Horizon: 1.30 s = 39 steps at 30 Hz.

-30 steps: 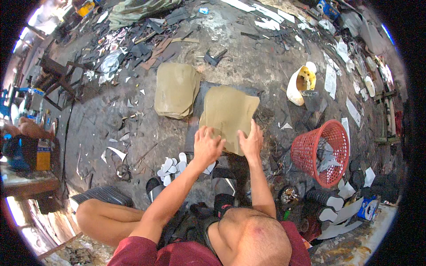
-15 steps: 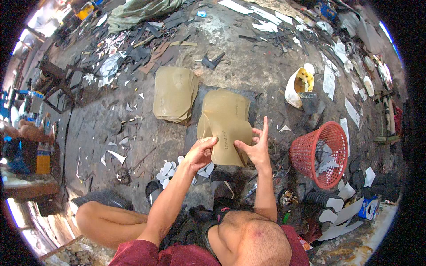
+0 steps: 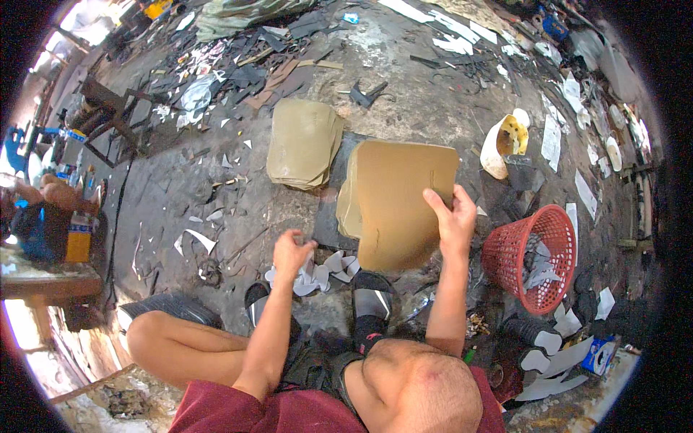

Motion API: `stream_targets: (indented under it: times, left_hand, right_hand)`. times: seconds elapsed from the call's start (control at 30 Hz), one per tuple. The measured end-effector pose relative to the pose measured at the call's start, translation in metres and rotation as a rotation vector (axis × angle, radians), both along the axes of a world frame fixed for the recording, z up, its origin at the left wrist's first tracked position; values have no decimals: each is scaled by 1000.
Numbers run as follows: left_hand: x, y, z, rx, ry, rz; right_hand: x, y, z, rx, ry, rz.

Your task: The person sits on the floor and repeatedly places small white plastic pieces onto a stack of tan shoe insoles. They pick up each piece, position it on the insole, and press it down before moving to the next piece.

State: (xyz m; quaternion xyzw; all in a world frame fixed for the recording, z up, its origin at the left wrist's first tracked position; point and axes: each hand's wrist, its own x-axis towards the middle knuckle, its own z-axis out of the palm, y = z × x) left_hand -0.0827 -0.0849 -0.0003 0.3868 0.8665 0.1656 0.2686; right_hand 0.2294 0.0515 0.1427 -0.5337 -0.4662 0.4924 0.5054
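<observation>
My right hand [image 3: 455, 222] pinches the right edge of a tan, flexible sheet [image 3: 401, 206], thumb on top and fingers behind. The sheet is raised and tilted over a stack of similar sheets [image 3: 349, 208], which it mostly hides. Apart from the sheet, my left hand [image 3: 291, 254] hovers with its fingers bent and a gap between thumb and forefinger; nothing shows in it. Just beside it, white rounded cut pieces [image 3: 317, 276] lie in a loose pile on the floor in front of my feet. A second stack of tan sheets [image 3: 303, 142] lies farther off, to the left.
A red plastic basket [image 3: 530, 252] with scraps stands on the right. Beyond it lies a cut-open, cream-yellow container [image 3: 498, 148]. A dark metal frame [image 3: 115, 119] stands at the left, near a low wooden bench [image 3: 50, 283]. Dark and white offcuts litter the far floor.
My left hand has let go of the sheet and moved left, toward the white pieces. My right hand has lifted the sheet and carried it up and right. The view has shifted slightly.
</observation>
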Motion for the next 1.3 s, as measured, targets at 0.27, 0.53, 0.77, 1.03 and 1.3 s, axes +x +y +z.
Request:
stream_targets:
  times: [0.27,0.53,0.77,1.03,1.3]
  left_hand:
    - [10,-14,4,186,-189,-34]
    - [17,-1,37,317,-899,352]
    - [-11,-1,30,523,-937,624]
    - [33,0,39,545,-979,384]
    - [34,7,48,284,-769,-105]
  right_hand:
    - [-67,-56,-89,37,-373,205]
    - [-123,-117,-106,70,-426,622]
    - [-117,-128,-147,-274,-169,351]
    - [-109,-111,-109,-375,322,462]
    - [-70,-71,-93,462,-620,303]
